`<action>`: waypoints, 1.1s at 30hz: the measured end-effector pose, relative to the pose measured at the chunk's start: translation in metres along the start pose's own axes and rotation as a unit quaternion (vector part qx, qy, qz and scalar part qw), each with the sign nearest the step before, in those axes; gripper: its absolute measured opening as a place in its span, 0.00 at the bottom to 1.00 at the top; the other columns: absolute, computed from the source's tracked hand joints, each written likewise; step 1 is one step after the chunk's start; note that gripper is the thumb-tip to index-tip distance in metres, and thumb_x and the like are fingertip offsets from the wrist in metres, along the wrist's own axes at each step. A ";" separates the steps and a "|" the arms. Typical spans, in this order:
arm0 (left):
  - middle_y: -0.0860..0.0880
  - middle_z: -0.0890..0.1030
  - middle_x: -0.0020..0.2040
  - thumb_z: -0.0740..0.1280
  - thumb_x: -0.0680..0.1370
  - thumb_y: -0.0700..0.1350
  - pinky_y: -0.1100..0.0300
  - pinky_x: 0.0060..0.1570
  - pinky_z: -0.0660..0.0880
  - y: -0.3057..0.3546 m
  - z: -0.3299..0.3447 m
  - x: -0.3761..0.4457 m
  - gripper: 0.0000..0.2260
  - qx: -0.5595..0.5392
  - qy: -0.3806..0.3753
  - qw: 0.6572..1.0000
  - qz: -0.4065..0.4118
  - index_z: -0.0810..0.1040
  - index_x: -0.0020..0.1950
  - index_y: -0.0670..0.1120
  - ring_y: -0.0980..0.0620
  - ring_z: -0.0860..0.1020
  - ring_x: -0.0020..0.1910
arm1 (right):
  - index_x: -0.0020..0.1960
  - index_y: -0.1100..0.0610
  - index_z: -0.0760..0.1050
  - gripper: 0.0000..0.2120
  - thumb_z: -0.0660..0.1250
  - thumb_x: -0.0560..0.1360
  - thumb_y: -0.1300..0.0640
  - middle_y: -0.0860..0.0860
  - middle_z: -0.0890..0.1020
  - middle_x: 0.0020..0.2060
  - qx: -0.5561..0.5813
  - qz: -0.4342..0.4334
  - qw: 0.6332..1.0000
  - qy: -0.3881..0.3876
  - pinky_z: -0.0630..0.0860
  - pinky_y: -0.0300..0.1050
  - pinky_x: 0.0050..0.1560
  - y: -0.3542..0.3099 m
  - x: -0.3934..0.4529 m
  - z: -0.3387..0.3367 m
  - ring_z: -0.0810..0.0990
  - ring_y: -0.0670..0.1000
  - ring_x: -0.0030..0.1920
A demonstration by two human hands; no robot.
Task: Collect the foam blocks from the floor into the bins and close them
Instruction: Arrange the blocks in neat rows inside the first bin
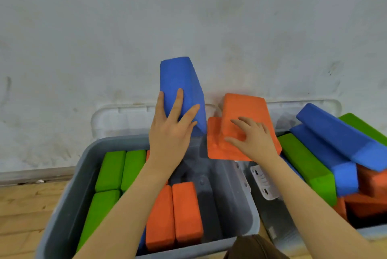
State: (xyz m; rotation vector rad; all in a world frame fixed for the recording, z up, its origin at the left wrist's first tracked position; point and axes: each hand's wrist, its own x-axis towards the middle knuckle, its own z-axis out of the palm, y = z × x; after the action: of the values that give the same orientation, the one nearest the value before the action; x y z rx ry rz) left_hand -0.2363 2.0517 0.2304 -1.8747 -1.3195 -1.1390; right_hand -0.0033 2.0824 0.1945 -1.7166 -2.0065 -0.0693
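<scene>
My left hand [171,131] holds a blue foam block [180,86] upright above the far edge of the left grey bin [69,185], fingers spread along its face. My right hand [253,139] grips two stacked orange foam blocks [243,112] between the two bins. Green blocks [113,170] and orange blocks [184,212] lie side by side in the left bin. The right bin [370,233] holds a loose heap of blue [335,135], green [307,164] and orange blocks.
Clear lids [125,116] stand behind both bins against the white wall. A white latch [263,183] sits on the gap between the bins. Wooden floor [25,212] shows at left. Dark cloth [253,248] is at the bottom edge.
</scene>
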 end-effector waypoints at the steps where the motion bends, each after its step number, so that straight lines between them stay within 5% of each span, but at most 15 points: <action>1: 0.42 0.76 0.64 0.66 0.75 0.45 0.46 0.44 0.79 0.002 0.003 -0.007 0.11 0.011 -0.007 1.000 0.004 0.81 0.56 0.48 0.29 0.72 0.61 | 0.70 0.46 0.68 0.33 0.67 0.69 0.35 0.49 0.68 0.70 -0.029 -0.004 0.999 -0.018 0.53 0.57 0.71 0.006 -0.003 0.003 0.66 0.55 0.69; 5: 0.43 0.78 0.61 0.64 0.76 0.45 0.46 0.47 0.79 0.007 0.015 -0.034 0.12 0.036 -0.037 0.999 0.005 0.82 0.55 0.45 0.32 0.75 0.60 | 0.76 0.44 0.55 0.43 0.70 0.67 0.37 0.51 0.59 0.75 -0.155 -0.045 0.985 -0.066 0.50 0.58 0.72 0.015 -0.006 0.012 0.56 0.56 0.75; 9: 0.43 0.80 0.60 0.63 0.75 0.46 0.45 0.46 0.79 0.012 0.025 -0.054 0.13 0.015 -0.058 0.998 0.014 0.82 0.54 0.44 0.33 0.76 0.58 | 0.69 0.52 0.70 0.42 0.80 0.59 0.49 0.58 0.74 0.66 -0.165 -0.064 0.984 -0.021 0.67 0.64 0.62 0.014 -0.007 0.016 0.72 0.63 0.65; 12: 0.43 0.79 0.60 0.63 0.75 0.45 0.45 0.48 0.78 0.014 0.023 -0.054 0.12 0.015 -0.055 0.998 0.011 0.83 0.55 0.45 0.33 0.76 0.59 | 0.66 0.56 0.73 0.40 0.81 0.58 0.48 0.60 0.77 0.62 -0.135 -0.073 0.988 0.030 0.71 0.63 0.57 0.010 -0.010 0.013 0.76 0.65 0.60; 20: 0.44 0.78 0.62 0.64 0.78 0.47 0.47 0.49 0.78 -0.014 -0.017 -0.037 0.12 0.022 0.007 1.000 0.002 0.79 0.59 0.47 0.36 0.74 0.62 | 0.72 0.56 0.66 0.38 0.60 0.68 0.36 0.57 0.74 0.65 0.023 -0.098 0.988 0.114 0.69 0.59 0.60 -0.066 -0.003 -0.022 0.73 0.62 0.62; 29: 0.46 0.79 0.61 0.58 0.82 0.48 0.48 0.48 0.79 -0.074 -0.088 -0.049 0.13 0.058 0.040 0.997 0.010 0.71 0.65 0.47 0.37 0.75 0.61 | 0.73 0.50 0.62 0.39 0.59 0.67 0.34 0.51 0.73 0.66 0.126 -0.143 0.981 0.030 0.67 0.55 0.62 -0.167 -0.003 -0.026 0.73 0.55 0.63; 33: 0.46 0.80 0.59 0.64 0.77 0.46 0.49 0.47 0.80 -0.095 -0.104 -0.071 0.14 0.055 0.019 0.998 -0.010 0.72 0.62 0.46 0.38 0.76 0.60 | 0.74 0.41 0.56 0.35 0.68 0.72 0.43 0.50 0.75 0.63 0.214 -0.130 0.968 -0.028 0.70 0.52 0.62 -0.195 -0.021 -0.014 0.73 0.52 0.63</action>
State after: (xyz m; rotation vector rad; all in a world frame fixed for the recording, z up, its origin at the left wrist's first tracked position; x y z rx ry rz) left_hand -0.3691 1.9673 0.2153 -1.7556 -1.3538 -1.0844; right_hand -0.1802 2.0186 0.2518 -1.1956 -2.0877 0.3065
